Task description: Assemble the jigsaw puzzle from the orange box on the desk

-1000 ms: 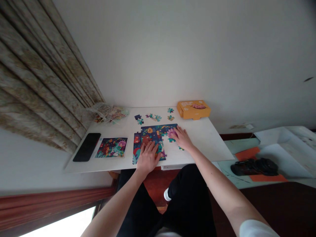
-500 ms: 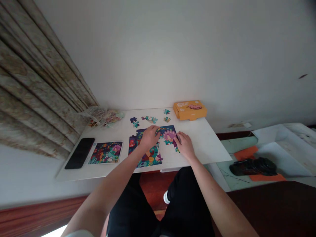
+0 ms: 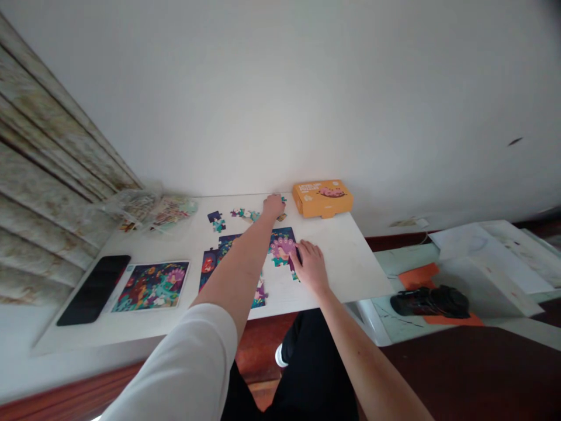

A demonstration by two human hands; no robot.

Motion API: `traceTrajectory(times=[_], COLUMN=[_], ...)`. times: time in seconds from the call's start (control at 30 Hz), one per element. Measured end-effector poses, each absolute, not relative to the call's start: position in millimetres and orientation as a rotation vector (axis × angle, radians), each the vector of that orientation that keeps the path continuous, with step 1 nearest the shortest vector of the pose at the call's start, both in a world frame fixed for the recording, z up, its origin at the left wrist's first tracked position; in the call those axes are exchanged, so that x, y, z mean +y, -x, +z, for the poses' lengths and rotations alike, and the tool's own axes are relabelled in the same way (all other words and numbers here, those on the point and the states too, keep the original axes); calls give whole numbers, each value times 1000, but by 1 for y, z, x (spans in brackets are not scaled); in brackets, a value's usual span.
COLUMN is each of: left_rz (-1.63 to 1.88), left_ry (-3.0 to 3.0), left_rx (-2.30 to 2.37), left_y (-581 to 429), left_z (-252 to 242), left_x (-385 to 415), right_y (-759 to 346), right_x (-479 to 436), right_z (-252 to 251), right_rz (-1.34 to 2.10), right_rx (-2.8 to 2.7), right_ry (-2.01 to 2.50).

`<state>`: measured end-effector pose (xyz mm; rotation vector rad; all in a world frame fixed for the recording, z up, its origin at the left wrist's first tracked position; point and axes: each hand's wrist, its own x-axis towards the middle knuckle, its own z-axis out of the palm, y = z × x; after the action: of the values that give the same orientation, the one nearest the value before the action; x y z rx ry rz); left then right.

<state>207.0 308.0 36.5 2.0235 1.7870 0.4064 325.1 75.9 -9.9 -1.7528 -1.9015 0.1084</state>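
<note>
My left hand (image 3: pixel 274 206) is stretched to the back of the white table (image 3: pixel 346 257), over loose puzzle pieces beside the orange box; its fingertips are mostly hidden. My right hand (image 3: pixel 310 266) rests at the right edge of the partly joined puzzle (image 3: pixel 283 242), fingers apart, touching the part with the pink peacock. My left forearm hides the middle of the puzzle. More loose pieces (image 3: pixel 245 214) lie behind it, and a dark blue and teal pair (image 3: pixel 216 221) is to their left. A printed picture card (image 3: pixel 153 285) lies at the left.
A black phone (image 3: pixel 94 289) lies at the table's left end, with a clear plastic bag (image 3: pixel 149 209) behind it. The orange box (image 3: pixel 323 199) stands at the back. Right of the table are a black object (image 3: pixel 429 302) and white boxes (image 3: pixel 491 275).
My left hand has moved from the top of the puzzle to the loose pieces at the back. My right hand has stayed by the puzzle's right edge. The view has shifted to the right.
</note>
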Motion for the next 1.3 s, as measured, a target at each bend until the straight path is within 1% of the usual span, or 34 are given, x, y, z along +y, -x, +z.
traceTrajectory(times=[0.13,0.23,0.4,0.53,0.67,0.8,0.9,1.0,1.17,1.3], left_rz=[396,420,641,778,974,1010,984,886,701,555], left_ry=[-1881,-1774,-1700,-1628,-1417,-1339,-1347,-1462,-1663,-1752], left_rx=[1905,1905,1780,1675,1425,1361,1428,1503,1527,1549], left_y=[-204,-195,-170,-146,-119,-99,-93,-93,-105,-117], left_z=[36,41,54,61,60,52,46,42,43,44], left_x=[321,325,309,268,211,154,117,85,46,38], right_y=[-325,-325,-326,-328,-332,-337,-344,-348,-344,-338], right_x=[75,75,77,80,82,82,79,76,70,68], right_z=[-8,-7,-10,-13,-15,-18,-22,-23,-13,-5], right_rz=[120,122,134,153,205,279,348,431,397,326], right_rx=[-1911,-1910,-1887,-1863,-1820,-1663,-1498,-1406,-1662,-1846], right_ry=[1759,1763,1752,1721,1654,1601,1572,1559,1558,1524])
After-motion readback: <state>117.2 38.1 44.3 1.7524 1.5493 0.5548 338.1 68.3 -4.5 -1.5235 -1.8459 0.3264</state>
